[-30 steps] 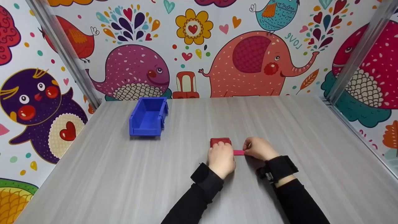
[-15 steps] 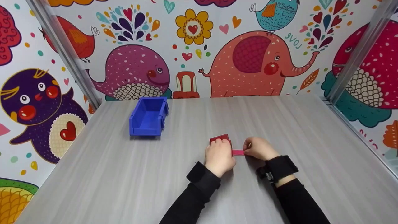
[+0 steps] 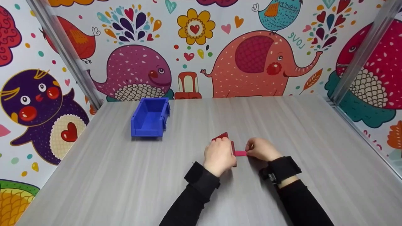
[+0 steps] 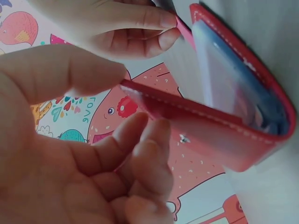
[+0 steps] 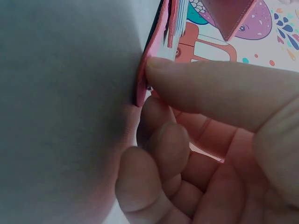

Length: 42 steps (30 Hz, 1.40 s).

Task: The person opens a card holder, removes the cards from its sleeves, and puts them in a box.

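Note:
A red stitched card wallet (image 3: 222, 135) stands partly open on the table, its cover lifted. Clear plastic sleeves (image 4: 219, 79) show inside its fold in the left wrist view. My left hand (image 3: 219, 156) pinches the edge of the raised cover between thumb and fingers. From the wallet's right side a narrow pinkish-red strap (image 3: 241, 153) reaches out flat. My right hand (image 3: 263, 149) holds the strap's end between thumb and forefinger, and a small metal snap (image 5: 149, 87) shows by the thumb in the right wrist view. In the head view the left hand hides much of the wallet.
A blue plastic bin (image 3: 149, 121) stands toward the back left of the light wood-grain table (image 3: 110, 175). Printed cartoon panels (image 3: 135, 69) rise at the back and sides, with metal posts (image 3: 67, 53) at the corners.
My left hand has moved slightly left, tilting the wallet's cover up and opening it away from the strap side. My right hand stays in place on the strap.

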Each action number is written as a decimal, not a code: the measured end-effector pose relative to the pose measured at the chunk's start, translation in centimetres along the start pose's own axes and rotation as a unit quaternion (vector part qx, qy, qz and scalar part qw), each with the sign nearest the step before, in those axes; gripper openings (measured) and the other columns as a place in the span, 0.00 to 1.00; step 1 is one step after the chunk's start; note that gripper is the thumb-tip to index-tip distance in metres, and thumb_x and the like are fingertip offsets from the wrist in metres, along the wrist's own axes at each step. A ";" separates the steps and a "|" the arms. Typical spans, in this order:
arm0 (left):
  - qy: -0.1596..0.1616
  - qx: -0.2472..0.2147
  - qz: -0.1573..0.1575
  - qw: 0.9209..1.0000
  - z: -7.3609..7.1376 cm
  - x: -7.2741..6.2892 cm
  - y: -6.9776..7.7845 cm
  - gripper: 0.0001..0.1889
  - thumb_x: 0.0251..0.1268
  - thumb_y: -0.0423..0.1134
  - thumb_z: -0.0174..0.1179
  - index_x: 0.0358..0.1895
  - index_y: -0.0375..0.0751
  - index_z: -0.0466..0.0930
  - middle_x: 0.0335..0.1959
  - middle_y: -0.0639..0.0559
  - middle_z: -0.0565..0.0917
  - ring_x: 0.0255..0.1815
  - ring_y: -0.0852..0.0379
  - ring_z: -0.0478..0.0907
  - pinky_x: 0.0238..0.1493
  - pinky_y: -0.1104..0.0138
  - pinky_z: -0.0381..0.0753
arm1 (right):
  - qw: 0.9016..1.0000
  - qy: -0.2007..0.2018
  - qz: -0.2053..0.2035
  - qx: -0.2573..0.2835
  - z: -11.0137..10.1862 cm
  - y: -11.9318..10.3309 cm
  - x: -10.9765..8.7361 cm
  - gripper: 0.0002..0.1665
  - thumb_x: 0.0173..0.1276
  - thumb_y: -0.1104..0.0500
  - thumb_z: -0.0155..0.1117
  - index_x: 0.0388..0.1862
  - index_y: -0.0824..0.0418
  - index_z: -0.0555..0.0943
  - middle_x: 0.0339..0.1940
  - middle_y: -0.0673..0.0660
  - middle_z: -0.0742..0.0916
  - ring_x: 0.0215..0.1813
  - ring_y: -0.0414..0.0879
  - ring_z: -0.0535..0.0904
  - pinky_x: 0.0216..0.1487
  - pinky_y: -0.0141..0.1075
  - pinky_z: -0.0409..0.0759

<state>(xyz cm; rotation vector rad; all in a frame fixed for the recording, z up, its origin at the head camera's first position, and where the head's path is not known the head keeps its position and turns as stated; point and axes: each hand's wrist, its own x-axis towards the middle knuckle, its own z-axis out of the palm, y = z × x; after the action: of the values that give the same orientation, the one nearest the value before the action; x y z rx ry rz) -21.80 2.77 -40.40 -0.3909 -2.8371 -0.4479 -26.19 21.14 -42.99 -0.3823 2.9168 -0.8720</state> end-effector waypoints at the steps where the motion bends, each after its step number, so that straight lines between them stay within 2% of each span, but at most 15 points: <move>1: -0.002 -0.001 -0.002 1.000 -0.1 0.0 0.0 0.18 0.43 0.44 0.73 0.36 0.39 0.78 0.31 0.46 0.80 0.35 0.46 0.80 0.33 0.55 0.80 | 1.000 0.000 0.000 -0.001 0.0 0.0 0.0 0.05 0.57 0.67 0.69 0.28 0.62 0.80 0.22 0.52 0.80 0.25 0.45 0.73 0.30 0.38 0.72; 9: -0.018 -0.034 -0.026 0.999 -0.7 0.1 -0.3 0.18 0.50 0.40 0.68 0.43 0.35 0.78 0.37 0.45 0.82 0.39 0.47 0.80 0.38 0.55 0.80 | 1.000 0.003 -0.001 -0.008 0.0 0.0 0.0 0.05 0.56 0.66 0.70 0.27 0.61 0.80 0.22 0.51 0.80 0.25 0.44 0.73 0.29 0.38 0.72; 13: -0.019 -0.046 -0.032 0.998 -0.9 0.1 -0.5 0.19 0.51 0.40 0.68 0.44 0.34 0.77 0.36 0.44 0.82 0.38 0.47 0.80 0.38 0.55 0.79 | 1.000 0.003 -0.001 -0.013 0.0 0.0 0.0 0.05 0.56 0.66 0.70 0.28 0.61 0.80 0.22 0.51 0.80 0.25 0.44 0.73 0.29 0.38 0.72; 19: -0.017 -0.051 -0.032 0.998 -1.4 0.2 -1.1 0.18 0.48 0.39 0.68 0.42 0.37 0.73 0.33 0.46 0.79 0.37 0.47 0.78 0.34 0.55 0.77 | 1.000 0.002 -0.002 -0.010 0.1 0.0 0.1 0.05 0.56 0.66 0.69 0.27 0.61 0.80 0.22 0.51 0.79 0.25 0.44 0.73 0.29 0.37 0.71; 26: -0.045 -0.048 -0.036 0.997 -2.5 0.2 -2.0 0.16 0.50 0.37 0.64 0.44 0.37 0.77 0.36 0.45 0.78 0.40 0.46 0.76 0.37 0.54 0.77 | 1.000 -0.002 0.001 -0.009 0.1 -0.1 0.1 0.04 0.56 0.66 0.69 0.27 0.61 0.81 0.22 0.51 0.80 0.25 0.44 0.73 0.29 0.37 0.71; 31: -0.045 -0.058 -0.047 0.996 -3.3 0.3 -3.0 0.14 0.50 0.37 0.62 0.40 0.34 0.79 0.36 0.44 0.78 0.41 0.45 0.75 0.39 0.53 0.77 | 1.000 0.000 0.000 -0.008 0.0 0.0 0.0 0.05 0.56 0.67 0.69 0.27 0.62 0.80 0.22 0.51 0.80 0.25 0.45 0.73 0.29 0.37 0.71; 37: -0.032 -0.071 -0.049 0.996 -3.6 0.5 -4.2 0.04 0.49 0.32 0.60 0.29 0.37 0.77 0.35 0.42 0.79 0.41 0.43 0.77 0.42 0.52 0.77 | 1.000 0.001 0.000 -0.002 0.0 0.0 0.0 0.05 0.56 0.67 0.69 0.27 0.62 0.80 0.22 0.51 0.80 0.26 0.44 0.73 0.30 0.37 0.71; 42: -0.030 -0.060 -0.045 0.997 -3.7 0.8 -5.0 0.04 0.47 0.30 0.61 0.29 0.37 0.82 0.34 0.42 0.82 0.40 0.41 0.80 0.43 0.52 0.78 | 1.000 0.002 -0.005 -0.003 0.0 0.1 0.1 0.05 0.55 0.67 0.69 0.26 0.62 0.80 0.22 0.51 0.80 0.26 0.44 0.73 0.31 0.37 0.71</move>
<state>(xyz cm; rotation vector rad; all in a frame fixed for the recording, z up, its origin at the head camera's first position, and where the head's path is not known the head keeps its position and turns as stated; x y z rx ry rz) -23.31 -2.90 -38.06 -0.3049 -2.9027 -0.6362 -26.28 21.16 -43.02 -0.3974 2.9246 -0.8664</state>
